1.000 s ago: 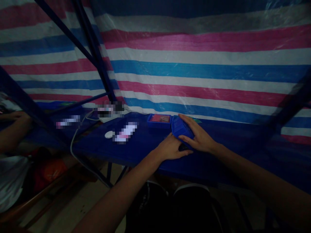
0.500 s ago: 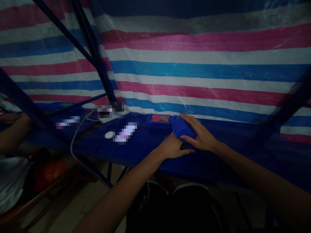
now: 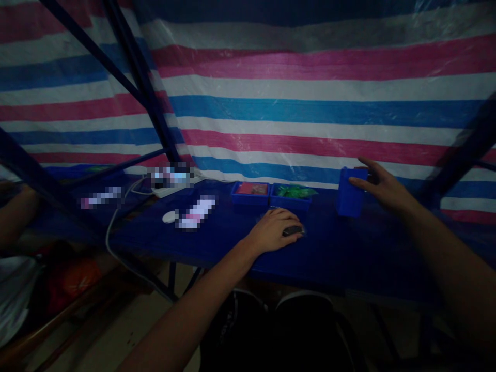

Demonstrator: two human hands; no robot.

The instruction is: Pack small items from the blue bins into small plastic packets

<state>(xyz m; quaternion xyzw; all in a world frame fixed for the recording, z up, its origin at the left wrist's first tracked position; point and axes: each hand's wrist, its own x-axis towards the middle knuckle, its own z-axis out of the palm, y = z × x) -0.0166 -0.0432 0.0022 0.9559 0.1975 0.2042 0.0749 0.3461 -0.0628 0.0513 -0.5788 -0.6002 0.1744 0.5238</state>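
Note:
My right hand (image 3: 382,186) grips a small blue plastic bin (image 3: 351,199) by its upper right side, thumb on the near face. The bin is tipped up on end, at or just above the blue table (image 3: 325,253); I cannot tell whether it touches. My left hand (image 3: 277,227) is closed over a small dark thing (image 3: 292,230), palm down on the table. Clear plastic film shows around that thing, whose kind I cannot make out. Behind my left hand stand a blue bin with red and brownish contents (image 3: 251,189) and one with green packets (image 3: 292,192).
A lit phone (image 3: 197,212) and a white round object (image 3: 169,217) lie to the left. Farther back is a white power strip (image 3: 165,192) with a cable. A blue metal frame (image 3: 155,103) and striped sheeting (image 3: 310,111) enclose the table. Another person's arm (image 3: 19,206) is at far left.
My right hand has carried the blue bin from above my left hand to the right and turned it on end. The bin with green packets is now uncovered. My left hand stays put.

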